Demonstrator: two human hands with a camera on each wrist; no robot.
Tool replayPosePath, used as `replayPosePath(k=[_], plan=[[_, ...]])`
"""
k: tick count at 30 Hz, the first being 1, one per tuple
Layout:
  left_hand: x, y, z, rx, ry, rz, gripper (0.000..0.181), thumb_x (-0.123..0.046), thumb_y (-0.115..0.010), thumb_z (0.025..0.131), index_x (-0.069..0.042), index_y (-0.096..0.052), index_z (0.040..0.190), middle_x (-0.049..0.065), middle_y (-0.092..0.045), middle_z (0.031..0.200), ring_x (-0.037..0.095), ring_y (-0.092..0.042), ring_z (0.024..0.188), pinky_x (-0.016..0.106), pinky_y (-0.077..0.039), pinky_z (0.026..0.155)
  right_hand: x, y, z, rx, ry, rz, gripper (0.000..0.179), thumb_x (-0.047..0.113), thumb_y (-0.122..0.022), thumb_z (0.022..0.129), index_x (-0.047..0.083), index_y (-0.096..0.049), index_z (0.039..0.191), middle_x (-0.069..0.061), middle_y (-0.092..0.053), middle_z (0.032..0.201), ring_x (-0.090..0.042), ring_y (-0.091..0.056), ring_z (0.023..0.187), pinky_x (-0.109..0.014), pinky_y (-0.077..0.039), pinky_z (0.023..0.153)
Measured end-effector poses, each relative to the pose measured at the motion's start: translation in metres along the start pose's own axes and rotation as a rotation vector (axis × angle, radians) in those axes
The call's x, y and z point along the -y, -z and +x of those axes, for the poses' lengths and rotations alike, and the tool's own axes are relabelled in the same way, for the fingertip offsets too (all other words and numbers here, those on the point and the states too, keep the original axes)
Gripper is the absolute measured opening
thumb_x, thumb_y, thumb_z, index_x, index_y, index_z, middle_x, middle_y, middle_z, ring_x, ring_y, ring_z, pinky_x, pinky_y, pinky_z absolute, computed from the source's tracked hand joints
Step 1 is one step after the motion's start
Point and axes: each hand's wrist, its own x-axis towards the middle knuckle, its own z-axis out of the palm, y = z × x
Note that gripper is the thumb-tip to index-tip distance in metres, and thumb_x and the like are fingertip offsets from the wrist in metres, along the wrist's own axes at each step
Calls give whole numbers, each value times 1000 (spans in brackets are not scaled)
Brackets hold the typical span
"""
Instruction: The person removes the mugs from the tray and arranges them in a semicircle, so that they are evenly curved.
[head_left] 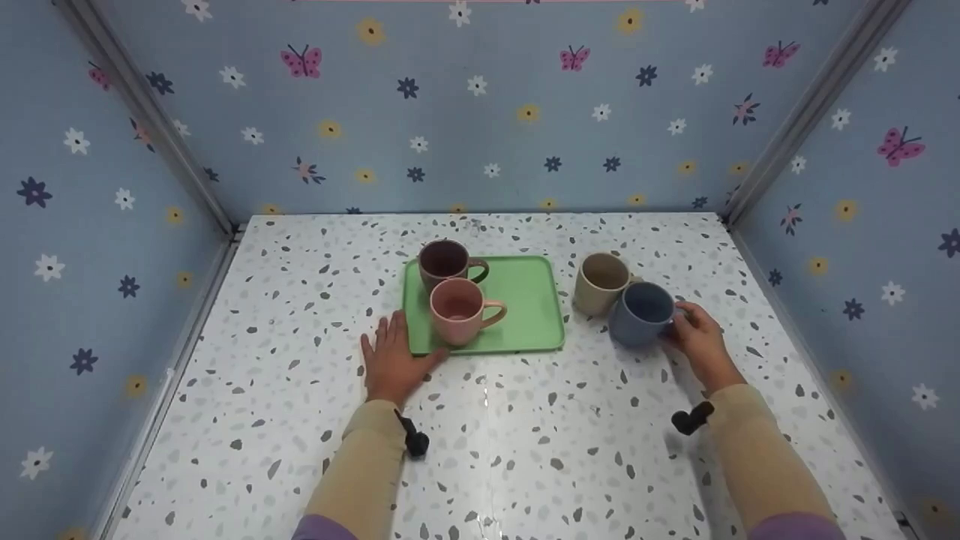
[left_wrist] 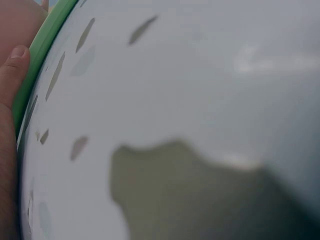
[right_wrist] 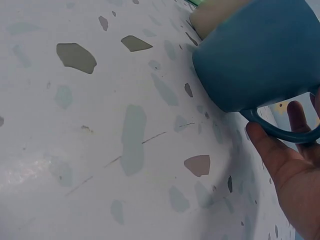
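My left hand [head_left: 395, 365] lies with fingers spread at the near left corner of a green tray [head_left: 529, 304]. Its thumb [left_wrist: 15, 65] reaches along the tray's front edge. On the tray's left half stand a brown mug [head_left: 442, 259] and, in front of it, a pink mug [head_left: 456, 315], both upright with handles toward the right. Right of the tray, my right hand [head_left: 703, 345] pinches the handle of a blue mug [head_left: 637, 326], thumb on the near side and fingers behind. A beige mug [head_left: 595, 292] stands just behind the blue one, partly hidden by it.
All this rests on a white speckled table [head_left: 517, 442]. Blue walls with flowers and butterflies close it in at the back [head_left: 510, 142], left and right. A small black device [head_left: 415, 439] sits at my left wrist, another [head_left: 691, 418] at the right.
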Motion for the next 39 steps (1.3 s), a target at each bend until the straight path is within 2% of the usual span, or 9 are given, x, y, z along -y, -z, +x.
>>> replayPosePath(k=[5,13,19,29,34,39], plan=[[2,-2,1,2,7,-7,123,-90,-46,79,-7,-11,163,10,-14,169,32,-5,156,60,8,122,2,2,2,11,-3,21,19,25,-47,108,24,-53,127,-15,-35,157,-5,-61,108,-36,-51,105],[2,-2,0,-8,7,-19,123,-90,-47,79,-6,-13,163,11,-14,169,33,-6,156,60,8,122,4,4,7,-8,-28,74,19,22,-45,109,23,-53,126,-3,-47,139,-9,-58,112,-45,-44,112],[1,-1,0,-5,4,-20,123,-90,-47,79,-7,-11,163,11,-13,169,34,-5,156,60,10,121,6,4,8,-14,-42,92,22,19,-43,110,21,-52,130,-6,-46,142,-10,-58,112,-48,-40,115],[1,-2,0,-5,-1,-29,122,-90,-46,80,-7,-11,163,12,-13,169,34,-5,156,60,11,121,5,3,9,-40,3,76,17,18,-46,109,21,-54,123,3,-54,127,-8,-60,107,-44,-47,109],[3,-3,1,-5,-7,-16,123,-91,-44,79,-7,-11,163,11,-15,169,33,-6,156,60,8,122,6,2,9,-53,1,81,16,17,-46,109,21,-54,122,4,-55,119,-10,-61,107,-46,-44,112],[5,-5,3,-5,-6,-18,124,-91,-43,79,-7,-11,163,11,-15,169,33,-6,156,60,8,122,9,2,9,-59,-22,101,17,18,-44,109,21,-54,123,0,-52,124,-13,-58,110,-48,-40,115]])
